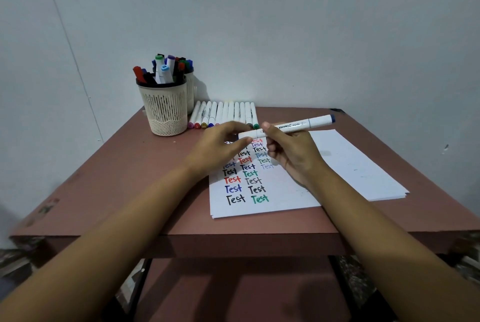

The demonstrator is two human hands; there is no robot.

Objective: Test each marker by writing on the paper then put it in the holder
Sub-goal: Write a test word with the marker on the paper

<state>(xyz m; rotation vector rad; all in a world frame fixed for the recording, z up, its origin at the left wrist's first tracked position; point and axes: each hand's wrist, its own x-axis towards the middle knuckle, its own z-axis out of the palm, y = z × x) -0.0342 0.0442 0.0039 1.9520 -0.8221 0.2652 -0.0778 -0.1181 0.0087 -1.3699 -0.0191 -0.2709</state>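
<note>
A reddish-brown table [104, 192] stands against a pale wall [285, 23]. A stack of white paper [350, 166] lies on its right half, the near edge close to the table's front edge. The sheet carries two full columns and a short third of the word "Test" in several colours. Bare tabletop shows left of the paper. At the back left corner stands a cream holder [166, 111] full of markers, with a row of white markers [228, 112] lying just beside it. Both hands hover above the paper's far edge. The right hand [291, 153] wraps its fingers round a white marker [293, 125], held nearly level, its blue end pointing right. The left hand [218, 150] pinches the marker's left end between thumb and fingertips.
</note>
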